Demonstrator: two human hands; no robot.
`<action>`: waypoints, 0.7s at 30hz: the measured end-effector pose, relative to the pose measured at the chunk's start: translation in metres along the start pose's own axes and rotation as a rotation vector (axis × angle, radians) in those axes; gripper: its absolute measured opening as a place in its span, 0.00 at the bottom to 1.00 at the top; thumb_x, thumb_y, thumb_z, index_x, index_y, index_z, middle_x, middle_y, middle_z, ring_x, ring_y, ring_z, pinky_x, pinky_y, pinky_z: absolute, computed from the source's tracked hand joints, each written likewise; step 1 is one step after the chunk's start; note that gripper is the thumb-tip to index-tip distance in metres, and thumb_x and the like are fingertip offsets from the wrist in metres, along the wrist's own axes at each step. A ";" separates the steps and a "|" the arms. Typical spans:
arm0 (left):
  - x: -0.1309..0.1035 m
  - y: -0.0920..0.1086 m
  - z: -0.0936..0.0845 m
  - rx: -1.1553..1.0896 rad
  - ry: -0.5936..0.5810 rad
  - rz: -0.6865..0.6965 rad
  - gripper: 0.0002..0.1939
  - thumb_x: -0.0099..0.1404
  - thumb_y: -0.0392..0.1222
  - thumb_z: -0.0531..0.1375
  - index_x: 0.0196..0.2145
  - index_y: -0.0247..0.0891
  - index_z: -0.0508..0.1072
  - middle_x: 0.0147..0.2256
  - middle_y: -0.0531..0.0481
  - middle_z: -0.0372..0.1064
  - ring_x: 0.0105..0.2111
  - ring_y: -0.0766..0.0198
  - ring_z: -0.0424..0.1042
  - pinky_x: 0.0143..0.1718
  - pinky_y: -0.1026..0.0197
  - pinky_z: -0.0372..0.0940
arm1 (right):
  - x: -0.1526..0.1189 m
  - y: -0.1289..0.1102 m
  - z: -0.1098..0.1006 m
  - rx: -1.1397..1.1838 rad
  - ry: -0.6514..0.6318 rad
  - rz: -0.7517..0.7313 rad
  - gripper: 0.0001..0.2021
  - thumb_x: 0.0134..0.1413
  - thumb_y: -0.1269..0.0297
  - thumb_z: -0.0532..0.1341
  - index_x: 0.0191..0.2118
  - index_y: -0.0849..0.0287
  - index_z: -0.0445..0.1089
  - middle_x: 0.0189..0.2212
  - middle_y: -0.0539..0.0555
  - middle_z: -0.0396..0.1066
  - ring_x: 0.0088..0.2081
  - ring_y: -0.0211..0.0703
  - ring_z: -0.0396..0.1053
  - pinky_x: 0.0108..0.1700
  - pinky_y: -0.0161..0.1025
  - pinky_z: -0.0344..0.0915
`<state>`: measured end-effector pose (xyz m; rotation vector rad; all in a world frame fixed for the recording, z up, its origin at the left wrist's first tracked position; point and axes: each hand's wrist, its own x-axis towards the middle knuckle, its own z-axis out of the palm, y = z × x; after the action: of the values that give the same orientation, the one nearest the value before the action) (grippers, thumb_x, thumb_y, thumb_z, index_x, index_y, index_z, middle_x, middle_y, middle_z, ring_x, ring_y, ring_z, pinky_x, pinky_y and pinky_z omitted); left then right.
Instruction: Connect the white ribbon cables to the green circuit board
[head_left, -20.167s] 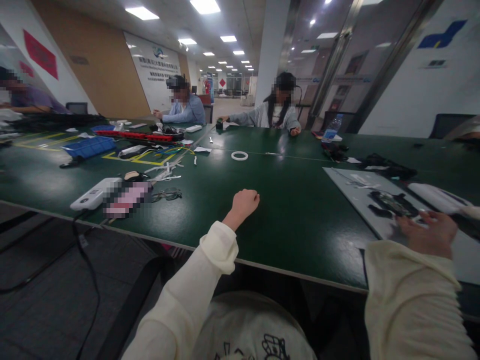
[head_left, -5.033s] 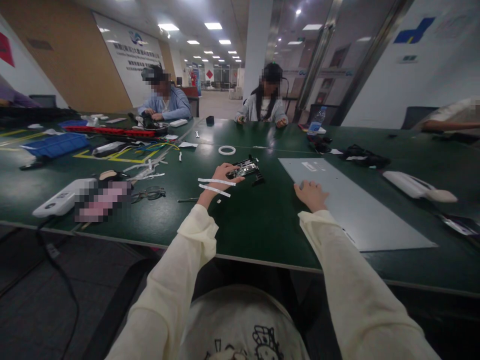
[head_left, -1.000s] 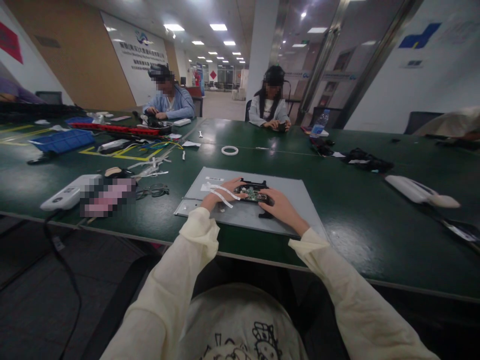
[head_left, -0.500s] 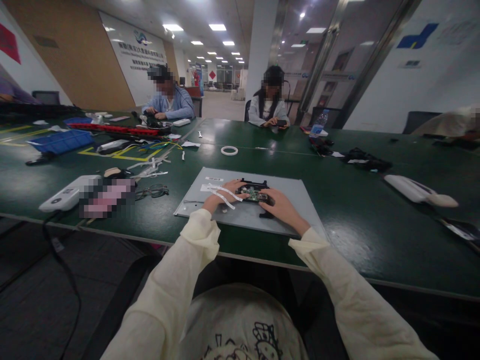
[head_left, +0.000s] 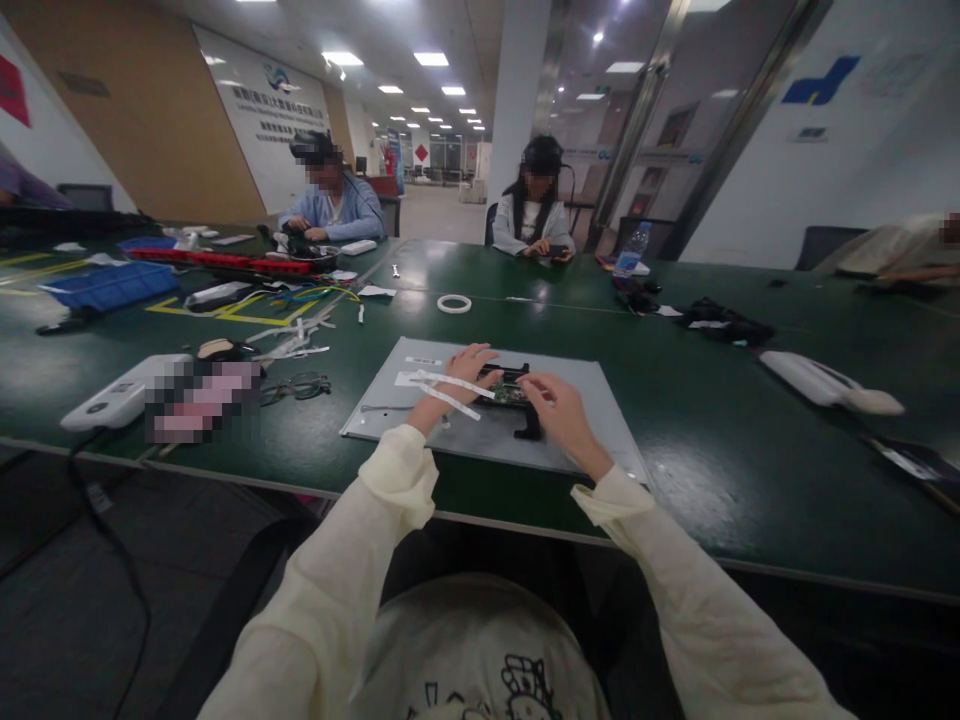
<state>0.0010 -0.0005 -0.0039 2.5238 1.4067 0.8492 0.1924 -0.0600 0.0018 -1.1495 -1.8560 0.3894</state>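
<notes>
Tan-and-white walls (head_left: 150, 110) | lit ceiling panels (head_left: 431, 59) | green table (head_left: 712, 450) | dark chairs (head_left: 825, 246) | grey floor (head_left: 45, 610)

A green table (head_left: 697, 400) carries a grey board (head_left: 600, 410) and a white ring (head_left: 454, 303).

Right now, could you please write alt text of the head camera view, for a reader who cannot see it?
The wearer's left hand, crossed by white strips, and right hand are at a black-framed device with an exposed circuit board, on a grey panel on a dark green table. Two people wearing headgear sit across the table.
</notes>
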 end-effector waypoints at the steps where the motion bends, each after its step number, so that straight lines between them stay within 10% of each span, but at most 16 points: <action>1: 0.002 0.006 -0.001 -0.009 0.017 -0.011 0.20 0.64 0.49 0.51 0.51 0.41 0.64 0.56 0.45 0.56 0.57 0.56 0.54 0.56 0.50 0.52 | 0.000 -0.002 0.000 0.044 -0.030 0.038 0.16 0.56 0.55 0.51 0.34 0.59 0.71 0.34 0.55 0.71 0.34 0.41 0.68 0.35 0.36 0.64; 12: 0.023 0.031 0.022 0.017 0.000 0.002 0.17 0.63 0.46 0.52 0.49 0.41 0.67 0.54 0.46 0.59 0.56 0.53 0.55 0.55 0.46 0.53 | 0.002 -0.003 0.000 0.294 -0.149 0.196 0.15 0.49 0.54 0.57 0.23 0.61 0.68 0.20 0.50 0.67 0.24 0.35 0.62 0.27 0.32 0.56; 21: 0.027 -0.007 0.013 -0.123 0.121 -0.179 0.15 0.62 0.34 0.49 0.45 0.36 0.68 0.45 0.45 0.67 0.48 0.59 0.65 0.53 0.55 0.58 | 0.010 0.017 -0.013 0.460 0.192 0.481 0.18 0.43 0.49 0.58 0.28 0.62 0.69 0.27 0.54 0.70 0.24 0.32 0.61 0.20 0.28 0.50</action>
<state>0.0135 0.0272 -0.0060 2.2511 1.5370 1.0341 0.2107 -0.0449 0.0031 -1.2449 -1.2225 0.8925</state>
